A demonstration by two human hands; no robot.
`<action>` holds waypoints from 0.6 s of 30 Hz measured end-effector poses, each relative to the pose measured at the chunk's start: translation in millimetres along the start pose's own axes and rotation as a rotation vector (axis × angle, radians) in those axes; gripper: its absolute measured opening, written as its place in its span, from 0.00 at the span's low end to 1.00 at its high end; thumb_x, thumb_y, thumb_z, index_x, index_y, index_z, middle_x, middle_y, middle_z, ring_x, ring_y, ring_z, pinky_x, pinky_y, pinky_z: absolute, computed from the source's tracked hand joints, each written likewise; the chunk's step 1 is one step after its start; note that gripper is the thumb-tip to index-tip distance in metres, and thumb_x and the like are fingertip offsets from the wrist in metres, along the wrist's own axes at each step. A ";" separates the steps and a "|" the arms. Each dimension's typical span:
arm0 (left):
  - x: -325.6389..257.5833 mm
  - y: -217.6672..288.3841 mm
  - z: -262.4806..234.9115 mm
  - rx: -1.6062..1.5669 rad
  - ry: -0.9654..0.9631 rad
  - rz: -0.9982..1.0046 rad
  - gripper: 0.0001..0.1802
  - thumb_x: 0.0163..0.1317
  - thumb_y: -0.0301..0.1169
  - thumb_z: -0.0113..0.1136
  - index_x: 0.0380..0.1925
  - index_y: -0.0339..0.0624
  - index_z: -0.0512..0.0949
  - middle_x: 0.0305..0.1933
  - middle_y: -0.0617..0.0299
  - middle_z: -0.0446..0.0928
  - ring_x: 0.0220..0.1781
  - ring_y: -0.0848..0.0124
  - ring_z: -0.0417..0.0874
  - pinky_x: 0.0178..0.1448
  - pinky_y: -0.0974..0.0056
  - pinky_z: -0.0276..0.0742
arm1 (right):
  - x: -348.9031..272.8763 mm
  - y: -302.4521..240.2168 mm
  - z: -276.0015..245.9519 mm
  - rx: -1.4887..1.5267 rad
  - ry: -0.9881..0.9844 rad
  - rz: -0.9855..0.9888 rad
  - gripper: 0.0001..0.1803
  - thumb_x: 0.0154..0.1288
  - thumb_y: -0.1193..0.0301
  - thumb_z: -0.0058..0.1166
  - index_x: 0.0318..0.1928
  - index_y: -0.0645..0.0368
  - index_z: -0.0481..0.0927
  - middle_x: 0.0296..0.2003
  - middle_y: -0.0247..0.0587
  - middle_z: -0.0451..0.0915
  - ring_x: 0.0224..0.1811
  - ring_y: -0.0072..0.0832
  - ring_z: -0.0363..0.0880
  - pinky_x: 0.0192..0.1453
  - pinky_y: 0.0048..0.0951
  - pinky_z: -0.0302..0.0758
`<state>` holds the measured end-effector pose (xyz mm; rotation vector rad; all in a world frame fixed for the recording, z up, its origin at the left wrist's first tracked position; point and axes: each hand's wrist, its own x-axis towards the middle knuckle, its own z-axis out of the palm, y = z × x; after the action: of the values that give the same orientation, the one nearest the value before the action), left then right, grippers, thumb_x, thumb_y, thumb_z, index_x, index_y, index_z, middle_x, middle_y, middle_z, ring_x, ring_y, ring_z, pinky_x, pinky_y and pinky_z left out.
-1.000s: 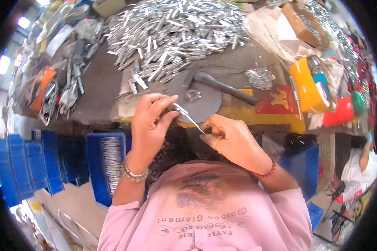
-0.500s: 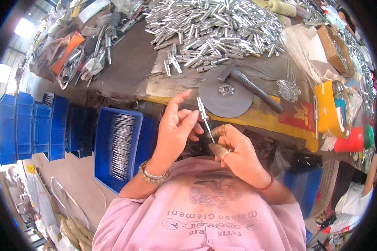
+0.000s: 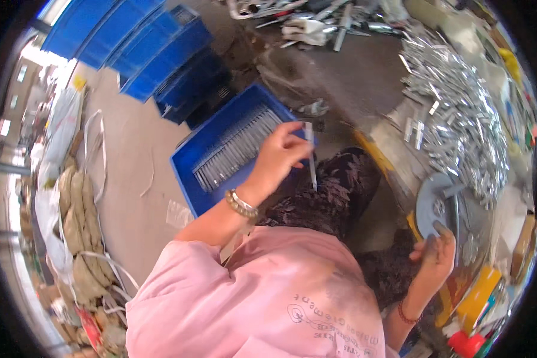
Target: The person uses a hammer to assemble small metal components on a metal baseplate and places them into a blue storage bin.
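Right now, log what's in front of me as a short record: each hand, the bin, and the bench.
Left hand: holds a slim metal rod at its fingertips
Right hand: loosely curled, no object visible in it; overlaps the edge of the grey disc in view, contact unclear
Blue bin: holds a row of metal rods, beside the left hand
Bench: metal pieces heaped beyond the disc
Upper left: stacked blue bins

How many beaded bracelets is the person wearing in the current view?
2: a brownish beaded bracelet on the left wrist and a red beaded bracelet on the right wrist. More could be hidden from this angle.
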<state>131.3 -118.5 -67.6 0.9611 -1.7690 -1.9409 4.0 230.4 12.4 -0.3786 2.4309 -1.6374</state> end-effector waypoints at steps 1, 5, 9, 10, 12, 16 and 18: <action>6.9 -16.1 -25.9 0.059 0.094 0.008 0.31 0.74 0.32 0.68 0.74 0.37 0.72 0.49 0.57 0.88 0.48 0.69 0.89 0.47 0.65 0.85 | 4.2 10.6 -0.7 0.009 0.071 0.022 0.14 0.82 0.70 0.57 0.61 0.64 0.82 0.31 0.35 0.81 0.27 0.18 0.76 0.31 0.19 0.71; 18.6 -120.6 -155.5 0.290 0.490 -0.082 0.27 0.68 0.30 0.72 0.65 0.33 0.79 0.46 0.52 0.90 0.42 0.66 0.92 0.41 0.62 0.87 | 8.0 14.5 4.7 0.070 0.145 0.068 0.17 0.83 0.65 0.60 0.63 0.61 0.83 0.27 0.29 0.76 0.24 0.14 0.68 0.30 0.17 0.61; 14.4 -162.6 -222.3 0.402 0.636 -0.227 0.27 0.65 0.29 0.75 0.63 0.33 0.82 0.42 0.51 0.91 0.38 0.66 0.92 0.39 0.62 0.87 | 7.7 16.0 4.9 0.071 0.139 0.059 0.16 0.84 0.69 0.57 0.63 0.64 0.82 0.29 0.34 0.79 0.24 0.14 0.69 0.30 0.17 0.65; 15.4 -170.2 -231.4 0.402 0.638 -0.230 0.27 0.65 0.29 0.75 0.63 0.33 0.82 0.42 0.51 0.91 0.38 0.66 0.92 0.39 0.62 0.87 | 7.1 17.9 4.3 0.070 0.136 0.060 0.16 0.84 0.69 0.57 0.63 0.64 0.82 0.29 0.34 0.79 0.24 0.14 0.69 0.30 0.17 0.65; 26.4 -187.0 -247.5 0.391 0.655 -0.263 0.28 0.64 0.29 0.75 0.64 0.33 0.82 0.41 0.51 0.91 0.39 0.65 0.93 0.42 0.59 0.88 | 5.4 22.3 3.8 0.050 0.139 0.038 0.16 0.83 0.67 0.58 0.63 0.60 0.83 0.30 0.28 0.77 0.26 0.13 0.68 0.31 0.16 0.61; 49.6 -223.6 -283.6 0.499 0.645 -0.251 0.28 0.62 0.30 0.75 0.63 0.33 0.83 0.44 0.47 0.91 0.40 0.62 0.94 0.47 0.58 0.89 | 8.2 24.6 2.2 0.062 0.111 0.034 0.16 0.83 0.66 0.58 0.63 0.60 0.84 0.30 0.29 0.77 0.26 0.13 0.68 0.31 0.16 0.62; 62.1 -232.0 -291.7 0.750 0.631 -0.305 0.28 0.61 0.31 0.77 0.61 0.34 0.85 0.52 0.43 0.91 0.50 0.55 0.94 0.59 0.55 0.88 | 8.7 27.7 0.5 0.067 0.133 0.028 0.17 0.83 0.63 0.59 0.62 0.59 0.84 0.30 0.28 0.77 0.26 0.12 0.68 0.31 0.16 0.62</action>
<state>328.0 -335.9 -306.0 1.9150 -2.0115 -0.8630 -7.1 237.2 -13.6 -0.2307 2.4546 -1.7798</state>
